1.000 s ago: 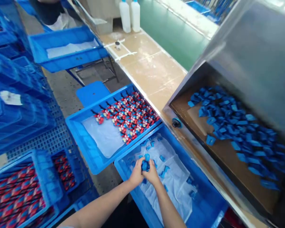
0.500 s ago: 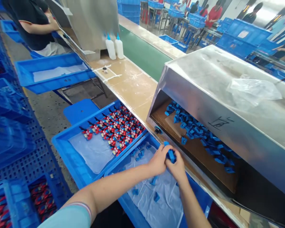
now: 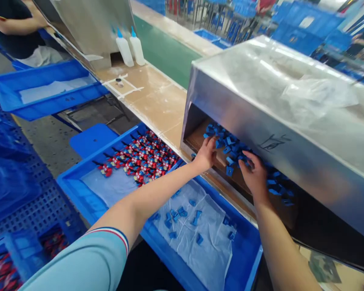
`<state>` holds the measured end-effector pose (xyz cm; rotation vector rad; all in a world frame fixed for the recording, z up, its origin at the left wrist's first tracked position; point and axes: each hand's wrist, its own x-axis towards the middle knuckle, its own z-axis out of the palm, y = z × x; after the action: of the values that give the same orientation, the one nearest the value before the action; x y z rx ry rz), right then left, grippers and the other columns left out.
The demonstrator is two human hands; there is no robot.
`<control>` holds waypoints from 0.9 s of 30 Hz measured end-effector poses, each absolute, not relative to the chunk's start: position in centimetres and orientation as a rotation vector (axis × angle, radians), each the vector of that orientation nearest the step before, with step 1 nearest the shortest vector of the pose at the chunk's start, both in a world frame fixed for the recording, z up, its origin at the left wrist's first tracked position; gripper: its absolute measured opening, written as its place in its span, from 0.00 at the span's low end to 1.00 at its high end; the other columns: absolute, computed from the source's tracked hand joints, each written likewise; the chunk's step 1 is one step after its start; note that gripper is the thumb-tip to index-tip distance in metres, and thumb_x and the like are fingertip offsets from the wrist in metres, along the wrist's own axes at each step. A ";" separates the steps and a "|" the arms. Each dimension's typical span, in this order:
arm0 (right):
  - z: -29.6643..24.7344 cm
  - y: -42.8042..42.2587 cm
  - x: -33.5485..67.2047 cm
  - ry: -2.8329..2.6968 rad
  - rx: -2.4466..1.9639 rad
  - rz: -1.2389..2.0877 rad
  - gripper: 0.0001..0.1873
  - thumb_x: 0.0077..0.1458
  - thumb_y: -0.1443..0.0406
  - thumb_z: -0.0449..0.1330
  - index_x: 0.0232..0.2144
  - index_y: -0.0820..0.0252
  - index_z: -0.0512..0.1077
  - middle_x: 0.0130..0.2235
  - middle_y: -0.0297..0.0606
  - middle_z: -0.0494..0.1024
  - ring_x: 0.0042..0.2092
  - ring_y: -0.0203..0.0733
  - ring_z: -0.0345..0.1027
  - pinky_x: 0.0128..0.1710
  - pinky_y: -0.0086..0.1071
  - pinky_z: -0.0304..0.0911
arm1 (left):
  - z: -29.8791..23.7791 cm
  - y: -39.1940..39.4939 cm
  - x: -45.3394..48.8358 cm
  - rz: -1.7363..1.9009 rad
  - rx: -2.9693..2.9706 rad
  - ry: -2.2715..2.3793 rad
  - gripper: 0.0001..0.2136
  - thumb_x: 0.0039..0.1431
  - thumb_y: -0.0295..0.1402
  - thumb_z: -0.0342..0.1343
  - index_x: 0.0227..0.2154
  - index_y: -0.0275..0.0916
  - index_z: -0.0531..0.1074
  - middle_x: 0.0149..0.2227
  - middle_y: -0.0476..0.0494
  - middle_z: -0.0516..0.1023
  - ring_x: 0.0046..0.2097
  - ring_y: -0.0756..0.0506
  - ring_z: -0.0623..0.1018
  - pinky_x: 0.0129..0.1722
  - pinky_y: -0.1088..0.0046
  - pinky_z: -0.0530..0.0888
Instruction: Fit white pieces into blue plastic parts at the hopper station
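Note:
My left hand [image 3: 206,154] and my right hand [image 3: 254,174] reach apart under the front edge of a stainless steel hood [image 3: 261,93]. Both hover at a heap of small blue plastic parts [image 3: 227,149] lying on a brown board [image 3: 197,139]. Fingers of my right hand curve down onto the heap, and no part shows in either hand. Below my arms, a blue crate [image 3: 248,246] lined with a white plastic sheet holds several loose blue parts [image 3: 176,216]. To its left, a blue tray [image 3: 75,182] carries rows of red-and-blue assembled pieces [image 3: 139,159].
A co-worker in a dark top [image 3: 15,32] stands at the far left. Two white bottles [image 3: 130,50] stand on a beige bench [image 3: 154,101], with a green conveyor belt [image 3: 160,46] behind. Stacked blue crates [image 3: 6,169] fill the left side.
Both hands have moved up and right, from over the lined crate into the hood opening, and have parted. The blue part they held together no longer shows between them. The view has shifted.

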<state>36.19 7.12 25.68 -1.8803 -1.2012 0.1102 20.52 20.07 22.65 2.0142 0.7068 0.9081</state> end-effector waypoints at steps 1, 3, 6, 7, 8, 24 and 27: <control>24.8 5.0 34.9 -1.147 -1.876 0.164 0.21 0.53 0.53 0.58 0.43 0.60 0.74 0.48 0.46 0.75 0.46 0.42 0.71 0.51 0.41 0.68 | 21.3 18.6 18.5 0.938 1.987 0.710 0.26 0.52 0.19 0.50 0.56 0.35 0.60 0.53 0.35 0.66 0.44 0.46 0.74 0.46 0.65 0.76; 22.1 0.5 32.4 -1.075 -1.891 0.239 0.19 0.54 0.53 0.58 0.40 0.60 0.75 0.46 0.44 0.76 0.44 0.40 0.72 0.47 0.37 0.69 | 17.9 15.1 14.1 0.940 1.931 0.767 0.21 0.56 0.21 0.48 0.53 0.38 0.61 0.49 0.39 0.68 0.41 0.48 0.74 0.44 0.67 0.77; 15.8 -5.7 29.0 -0.966 -2.001 0.457 0.19 0.52 0.52 0.57 0.35 0.61 0.75 0.39 0.44 0.78 0.39 0.39 0.72 0.42 0.34 0.71 | 11.8 9.1 7.6 0.700 1.794 1.018 0.19 0.55 0.21 0.48 0.50 0.37 0.62 0.47 0.40 0.69 0.37 0.49 0.74 0.41 0.68 0.77; 13.4 -7.4 28.0 -0.924 -2.036 0.611 0.20 0.50 0.51 0.57 0.35 0.62 0.75 0.39 0.46 0.78 0.38 0.40 0.72 0.38 0.34 0.72 | 9.9 7.1 5.8 0.559 1.746 1.130 0.20 0.53 0.20 0.48 0.50 0.37 0.62 0.47 0.40 0.69 0.38 0.49 0.75 0.43 0.67 0.77; 10.9 -9.0 27.0 -0.896 -2.083 0.771 0.22 0.48 0.51 0.56 0.36 0.62 0.75 0.40 0.47 0.77 0.37 0.41 0.72 0.36 0.34 0.71 | 8.1 5.2 4.1 0.388 1.705 1.213 0.21 0.51 0.18 0.49 0.49 0.37 0.63 0.47 0.40 0.70 0.40 0.48 0.75 0.46 0.65 0.76; -2.0 -15.6 18.8 -0.823 -2.460 1.117 0.21 0.35 0.72 0.54 0.36 0.60 0.73 0.36 0.41 0.71 0.36 0.43 0.69 0.46 0.41 0.68 | 3.4 0.4 4.0 -0.430 1.655 1.329 0.35 0.49 0.20 0.59 0.61 0.43 0.60 0.65 0.35 0.51 0.63 0.32 0.57 0.61 0.55 0.62; -1.8 -15.7 20.0 -0.771 -2.478 1.081 0.18 0.38 0.68 0.54 0.36 0.62 0.72 0.36 0.43 0.73 0.37 0.43 0.70 0.47 0.40 0.68 | 2.9 0.6 4.5 -0.480 1.632 1.361 0.29 0.53 0.23 0.58 0.59 0.40 0.63 0.65 0.33 0.49 0.64 0.29 0.55 0.60 0.54 0.63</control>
<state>20.02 -15.75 -1.80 -2.4779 -0.7714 1.0810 4.53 0.55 2.93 1.6322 1.3611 -0.4803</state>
